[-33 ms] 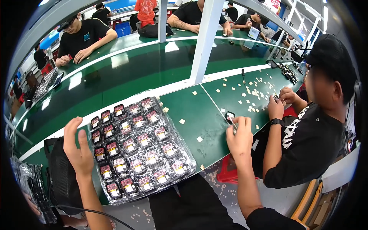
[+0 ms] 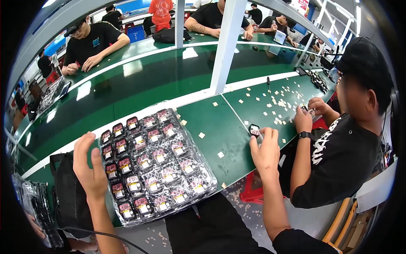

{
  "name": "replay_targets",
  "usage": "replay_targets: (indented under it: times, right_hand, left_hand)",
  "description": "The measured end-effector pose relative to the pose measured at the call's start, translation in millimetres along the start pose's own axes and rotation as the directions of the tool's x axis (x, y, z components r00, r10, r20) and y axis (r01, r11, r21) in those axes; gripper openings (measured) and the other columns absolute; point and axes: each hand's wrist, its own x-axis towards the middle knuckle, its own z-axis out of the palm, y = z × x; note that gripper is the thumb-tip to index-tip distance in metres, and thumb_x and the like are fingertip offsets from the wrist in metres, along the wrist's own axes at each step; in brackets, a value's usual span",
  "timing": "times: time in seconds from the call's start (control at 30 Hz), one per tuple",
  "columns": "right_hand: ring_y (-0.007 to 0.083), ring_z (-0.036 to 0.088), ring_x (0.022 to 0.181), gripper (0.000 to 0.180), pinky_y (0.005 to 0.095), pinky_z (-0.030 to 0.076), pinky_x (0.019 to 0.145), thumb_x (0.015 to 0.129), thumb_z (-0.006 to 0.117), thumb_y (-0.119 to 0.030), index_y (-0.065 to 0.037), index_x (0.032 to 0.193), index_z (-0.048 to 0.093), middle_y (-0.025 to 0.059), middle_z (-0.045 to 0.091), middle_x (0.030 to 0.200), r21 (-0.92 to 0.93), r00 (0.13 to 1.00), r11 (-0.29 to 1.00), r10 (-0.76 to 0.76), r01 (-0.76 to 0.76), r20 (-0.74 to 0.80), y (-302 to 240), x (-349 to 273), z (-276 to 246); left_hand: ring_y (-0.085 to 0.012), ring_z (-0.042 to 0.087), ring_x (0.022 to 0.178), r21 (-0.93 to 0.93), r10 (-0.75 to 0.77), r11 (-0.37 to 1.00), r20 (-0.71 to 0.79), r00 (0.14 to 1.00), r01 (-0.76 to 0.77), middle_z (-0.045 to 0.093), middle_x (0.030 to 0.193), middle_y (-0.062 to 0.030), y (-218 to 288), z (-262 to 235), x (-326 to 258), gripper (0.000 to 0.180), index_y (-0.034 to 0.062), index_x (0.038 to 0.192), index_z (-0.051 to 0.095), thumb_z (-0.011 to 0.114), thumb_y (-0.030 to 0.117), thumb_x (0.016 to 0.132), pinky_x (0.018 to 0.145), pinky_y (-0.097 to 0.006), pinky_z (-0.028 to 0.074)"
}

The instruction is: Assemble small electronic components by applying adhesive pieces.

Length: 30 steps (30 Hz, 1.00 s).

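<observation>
My left hand (image 2: 89, 169) is raised with thumb and fingers apart at the left edge of a clear plastic tray (image 2: 208, 180), holding nothing. Rows of small black square cases with pink, white and yellow labels (image 2: 143, 205) fill the tray; some sit under glossy, shiny film or plastic. Over the front part of the green bench, my right hand (image 2: 266, 150) pinches one small black square case (image 2: 254, 130) between thumb and fingers. The case shows a pale label on its upper face. Part of it is hidden by my fingertips.
Small cream paper squares (image 2: 281, 103) are scattered over the bench (image 2: 203, 114). A screwdriver (image 2: 268, 80) lies near the white rail. A co-worker (image 2: 338, 148) handles a small part at my right. A white post (image 2: 226, 51) rises ahead; a black bag (image 2: 69, 194) stands left.
My left hand has shifted slightly right and down. The black case in my right hand has tilted a little, and my right fingers have moved slightly.
</observation>
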Motion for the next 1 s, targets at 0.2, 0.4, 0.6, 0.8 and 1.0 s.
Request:
replay_targets:
  times: [0.2, 0.4, 0.6, 0.8, 1.0]
  right_hand:
    - [0.0454, 0.067, 0.088, 0.037, 0.0527, 0.053, 0.079, 0.090, 0.071, -0.031, -0.003, 0.112, 0.061, 0.0195, 0.063, 0.109, -0.096, 0.990, 0.994, 0.069, -0.057, 0.125, 14.9, 22.8, 8.2]
    - [0.0211, 0.067, 0.073, 0.037, 0.0355, 0.054, 0.062, 0.078, 0.079, -0.009, -0.003, 0.110, 0.062, 0.0139, 0.067, 0.111, 0.482, 0.975, 0.870, -0.187, 0.107, 0.121, -34.0, -8.7, -22.5]
    - [0.0242, 0.073, 0.084, 0.053, 0.0288, 0.059, 0.059, 0.070, 0.093, -0.011, -0.004, 0.110, 0.058, 0.0191, 0.068, 0.112, 0.690, 0.765, 0.507, -0.635, 0.517, -0.106, -74.3, -78.3, -53.7]
    - [0.0270, 0.074, 0.081, 0.050, 0.0310, 0.061, 0.063, 0.074, 0.092, -0.016, -0.005, 0.108, 0.056, 0.0185, 0.069, 0.112, 0.694, 0.703, 0.425, -0.693, 0.580, -0.163, -74.1, -99.1, -42.8]
    - [0.0252, 0.074, 0.074, 0.049, 0.0288, 0.059, 0.057, 0.075, 0.090, -0.014, -0.005, 0.107, 0.054, 0.0206, 0.070, 0.114, 0.671, 0.666, 0.403, -0.724, 0.622, -0.182, -73.0, -109.2, -38.4]
  left_hand:
    - [-0.0393, 0.064, 0.111, -0.169, 0.204, 0.969, 0.126, 0.971, -0.182, 0.066, 0.113, -0.0199, 81.2, 0.6, -12.0, 0.031, -0.0018, 0.113, 0.065, 0.058, 0.026, 0.102, 0.098, -0.049, 0.050]
    - [-0.0342, 0.070, 0.092, -0.412, 0.287, 0.887, 0.141, 0.948, -0.207, 0.068, 0.099, -0.0135, 136.0, 3.7, -41.3, 0.023, 0.0029, 0.105, 0.071, 0.074, 0.016, 0.087, 0.082, -0.044, 0.058]
    - [-0.0333, 0.071, 0.102, -0.685, -0.223, 0.534, 0.451, 0.864, 0.496, 0.069, 0.117, -0.0255, 178.4, 17.6, -59.2, 0.055, -0.0091, 0.135, 0.057, 0.076, 0.011, 0.088, 0.093, -0.037, 0.055]
    - [-0.0271, 0.073, 0.105, -0.579, -0.341, 0.499, 0.553, 0.760, 0.645, 0.070, 0.120, -0.0253, 189.2, 18.9, -85.2, 0.047, -0.0080, 0.136, 0.057, 0.069, 0.004, 0.092, 0.090, -0.032, 0.057]
    - [-0.0225, 0.076, 0.094, -0.502, -0.442, 0.513, 0.542, 0.715, 0.697, 0.075, 0.111, -0.0201, 190.7, 14.0, -87.1, 0.036, -0.0068, 0.127, 0.065, 0.068, 0.001, 0.093, 0.082, -0.031, 0.060]
